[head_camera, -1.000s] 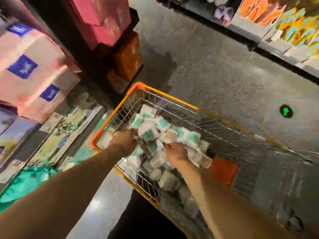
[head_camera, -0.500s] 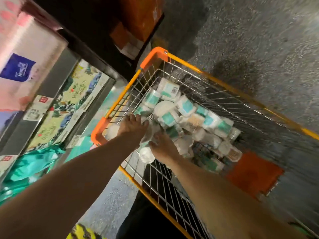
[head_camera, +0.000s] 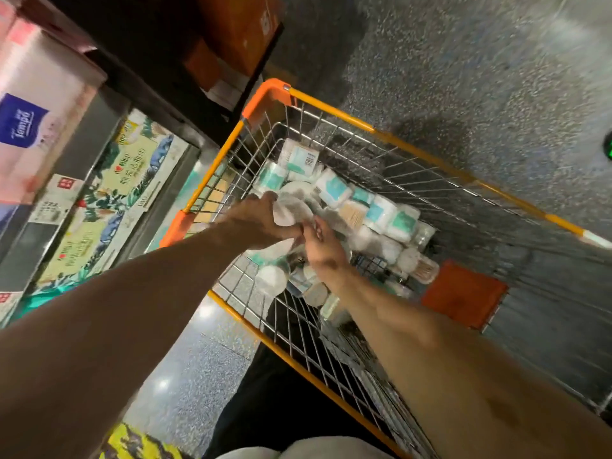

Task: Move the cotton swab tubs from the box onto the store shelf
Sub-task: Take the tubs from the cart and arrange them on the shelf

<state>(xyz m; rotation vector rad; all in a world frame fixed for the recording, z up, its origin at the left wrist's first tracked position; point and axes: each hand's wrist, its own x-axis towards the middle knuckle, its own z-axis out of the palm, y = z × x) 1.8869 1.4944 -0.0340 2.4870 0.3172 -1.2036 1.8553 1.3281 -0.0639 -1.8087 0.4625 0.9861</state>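
Note:
A wire cart with an orange rim (head_camera: 427, 150) holds a pile of cotton swab tubs (head_camera: 381, 213), round and clear with white and teal labels. My left hand (head_camera: 255, 223) reaches over the cart's left side and grips one blurred round tub (head_camera: 289, 210) at the top of the pile. Right beside it, my right hand (head_camera: 326, 256) is down in the pile, its fingers curled round another tub that is mostly hidden. More tubs lie under both hands near the cart's near side.
The store shelf stands at the left with pink tissue packs (head_camera: 33, 127) above and green-patterned packs (head_camera: 132, 180) below. Orange boxes (head_camera: 238, 31) sit at the top. An orange plate (head_camera: 463, 293) hangs inside the cart. Speckled grey floor (head_camera: 496, 61) lies beyond.
The view has tilted down toward the cart. Both hands have drawn together at the near left of the pile, and my left hand has closed round a tub.

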